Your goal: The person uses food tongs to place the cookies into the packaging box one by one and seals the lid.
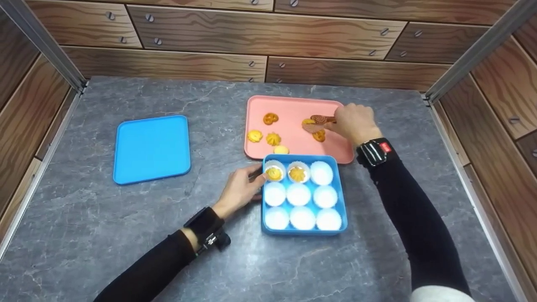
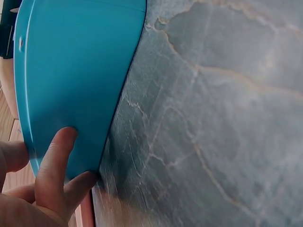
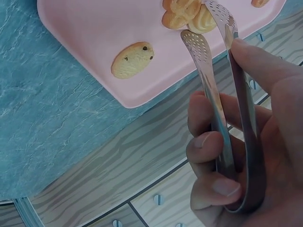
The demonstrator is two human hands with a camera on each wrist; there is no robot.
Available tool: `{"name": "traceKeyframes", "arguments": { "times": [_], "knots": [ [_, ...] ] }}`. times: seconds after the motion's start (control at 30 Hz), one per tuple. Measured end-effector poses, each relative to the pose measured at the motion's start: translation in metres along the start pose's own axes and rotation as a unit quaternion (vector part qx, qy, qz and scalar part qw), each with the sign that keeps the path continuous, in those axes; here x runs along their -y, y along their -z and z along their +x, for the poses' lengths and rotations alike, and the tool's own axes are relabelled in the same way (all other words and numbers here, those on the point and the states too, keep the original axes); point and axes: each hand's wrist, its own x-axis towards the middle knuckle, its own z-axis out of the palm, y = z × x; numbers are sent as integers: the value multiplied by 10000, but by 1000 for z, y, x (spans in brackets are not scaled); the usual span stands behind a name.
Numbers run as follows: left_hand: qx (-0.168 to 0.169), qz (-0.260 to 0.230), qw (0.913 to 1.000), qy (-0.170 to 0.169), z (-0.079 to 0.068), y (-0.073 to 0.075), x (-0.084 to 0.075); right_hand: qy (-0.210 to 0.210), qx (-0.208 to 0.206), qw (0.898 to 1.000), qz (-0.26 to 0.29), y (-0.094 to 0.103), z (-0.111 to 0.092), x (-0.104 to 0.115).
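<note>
My right hand (image 1: 355,121) holds metal tongs (image 3: 220,104) with perforated ends over the pink tray (image 1: 293,107). The tongs' ends stand apart on either side of a yellow swirl cookie (image 3: 202,22), which lies against a pretzel-shaped cookie (image 1: 319,135). With my left hand (image 1: 239,188) I hold the left wall of a blue box (image 1: 304,232), thumb at the rim and fingers on the outside. Inside the box are white paper cups (image 1: 298,194) in rows. Two cups at the back hold a cookie each: a yellow one (image 1: 274,173) and a ridged one (image 1: 298,174).
Left on the grey marbled table (image 1: 201,268) lies a flat blue lid (image 1: 152,149). Elsewhere on the tray are another pretzel-shaped cookie (image 1: 270,118), two flower-shaped cookies (image 1: 273,139), a pale cookie (image 1: 281,149) and a chip-dotted oval one (image 3: 132,60). Wood-patterned panels (image 1: 268,37) enclose the table.
</note>
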Motion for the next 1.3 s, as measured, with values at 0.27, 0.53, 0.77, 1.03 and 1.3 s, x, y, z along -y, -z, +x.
{"name": "traceKeyframes", "arguments": {
  "times": [0.27,0.53,0.77,1.03,1.3],
  "knots": [
    [-27,62,10000,-62,0,0,0,102,204,9994,269,-1,1,-4],
    [27,91,10000,15,4,0,-3,69,-49,9981,615,-11,-4,-17],
    [87,-35,9999,104,1,1,0,158,-197,9965,798,-23,-11,-20],
    [-84,108,9999,-9,-3,4,1,494,-665,9918,969,-17,-29,-21],
    [-5,-89,10000,-14,0,0,1,928,-1542,9784,1016,-14,-76,-24]
  ]
}}
